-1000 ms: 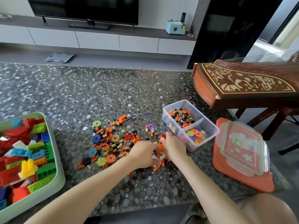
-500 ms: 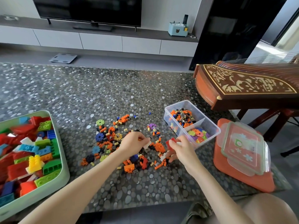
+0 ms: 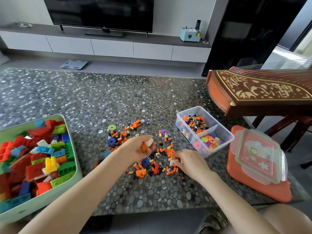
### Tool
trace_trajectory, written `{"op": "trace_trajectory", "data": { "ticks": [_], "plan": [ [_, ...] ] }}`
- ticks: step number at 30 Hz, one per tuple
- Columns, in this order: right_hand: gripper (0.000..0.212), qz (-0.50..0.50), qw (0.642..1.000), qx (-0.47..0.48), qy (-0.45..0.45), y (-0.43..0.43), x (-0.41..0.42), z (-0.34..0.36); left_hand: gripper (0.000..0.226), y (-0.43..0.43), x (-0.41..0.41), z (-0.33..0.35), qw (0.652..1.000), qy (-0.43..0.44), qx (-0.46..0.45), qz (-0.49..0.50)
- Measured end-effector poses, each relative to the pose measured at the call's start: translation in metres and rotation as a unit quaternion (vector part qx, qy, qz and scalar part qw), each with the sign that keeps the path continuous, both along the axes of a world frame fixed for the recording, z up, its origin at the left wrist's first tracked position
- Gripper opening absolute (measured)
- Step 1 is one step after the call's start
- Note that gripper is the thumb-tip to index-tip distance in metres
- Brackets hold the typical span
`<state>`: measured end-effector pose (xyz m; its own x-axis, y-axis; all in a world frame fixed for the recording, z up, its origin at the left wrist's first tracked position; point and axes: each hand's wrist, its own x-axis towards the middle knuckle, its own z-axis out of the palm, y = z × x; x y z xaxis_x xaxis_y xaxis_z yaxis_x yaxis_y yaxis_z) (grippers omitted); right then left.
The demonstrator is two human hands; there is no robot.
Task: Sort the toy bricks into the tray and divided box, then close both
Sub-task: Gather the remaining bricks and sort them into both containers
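Bricks (image 3: 156,168) lie loose on the bench (image 3: 118,102); green tray (image 3: 78,168) at their 9 o'clock, divided box (image 3: 231,137) at 2 o'clock; left hand (image 3: 137,151) has its grip curled round an orange brick (image 3: 144,147) and white brick (image 3: 150,142); right hand (image 3: 191,163) pinches a small white piece (image 3: 172,162); a loose cupped hold could drop pieces into the wrong compartment; the tray's left edge is cut off and the right fingertips are hidden.

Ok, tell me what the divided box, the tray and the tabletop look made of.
Divided box: clear, glossy plastic; the bricks show through its walls. Tray: opaque pale-green plastic, smooth, seemingly matte. Tabletop: probably pebble-patterned stone or resin, polished; it reflects light.
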<state>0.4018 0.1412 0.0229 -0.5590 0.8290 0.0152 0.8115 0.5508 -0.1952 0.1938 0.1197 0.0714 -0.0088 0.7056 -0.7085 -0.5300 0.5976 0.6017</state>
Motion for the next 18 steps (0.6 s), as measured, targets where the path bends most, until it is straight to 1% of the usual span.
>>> {"op": "trace_trajectory", "data": {
  "ticks": [1,2,4,6,7,9,10,11,12,13,14,15,16,17,18],
  "plan": [
    [0.022,0.007,1.000,0.005,-0.011,0.003,-0.003,0.001,0.013,-0.004,-0.003,0.003,1.000,-0.008,-0.002,0.015],
    [0.021,0.015,1.000,0.009,-0.017,0.005,-0.010,0.003,0.015,-0.009,-0.008,0.007,1.000,0.003,0.005,0.024],
    [0.017,0.019,0.999,0.037,-0.010,0.008,-0.021,0.006,0.016,-0.018,-0.020,0.013,0.997,0.063,0.037,0.027],
    [0.010,0.021,0.993,0.112,-0.008,0.008,-0.034,0.009,0.011,-0.029,-0.038,0.021,0.990,0.114,0.074,0.039],
    [0.014,0.018,0.988,0.154,-0.012,0.008,-0.039,0.008,0.009,-0.035,-0.048,0.025,0.987,0.126,0.089,0.048],
    [0.034,0.009,0.976,0.218,-0.008,0.007,-0.049,0.003,0.007,-0.047,-0.067,0.032,0.981,0.143,0.113,0.064],
    [0.038,0.006,0.973,0.231,0.008,0.006,-0.056,0.001,0.006,-0.054,-0.077,0.036,0.978,0.155,0.122,0.067],
    [0.036,0.002,0.972,0.235,0.025,0.005,-0.060,0.000,0.006,-0.060,-0.084,0.039,0.975,0.168,0.130,0.065],
    [0.032,-0.018,0.975,0.214,0.061,0.004,-0.066,-0.001,0.007,-0.066,-0.091,0.042,0.972,0.180,0.136,0.059],
    [0.029,-0.060,0.976,0.168,0.124,0.002,-0.073,0.003,0.007,-0.072,-0.097,0.045,0.969,0.195,0.139,0.053],
    [0.028,-0.117,0.966,0.078,0.216,0.000,-0.082,0.010,0.008,-0.078,-0.103,0.047,0.966,0.210,0.140,0.050],
    [0.028,-0.164,0.931,-0.059,0.319,-0.001,-0.094,0.020,0.009,-0.084,-0.111,0.050,0.962,0.231,0.139,0.049],
    [0.026,-0.196,0.861,-0.226,0.411,-0.004,-0.107,0.031,0.010,-0.088,-0.119,0.051,0.954,0.259,0.139,0.050],
    [0.021,-0.216,0.778,-0.368,0.461,-0.010,-0.121,0.043,0.010,-0.092,-0.126,0.052,0.942,0.302,0.140,0.048],
    [0.017,-0.214,0.716,-0.462,0.478,-0.016,-0.138,0.053,0.010,-0.097,-0.138,0.051,0.917,0.373,0.138,0.045]
  ]
}}
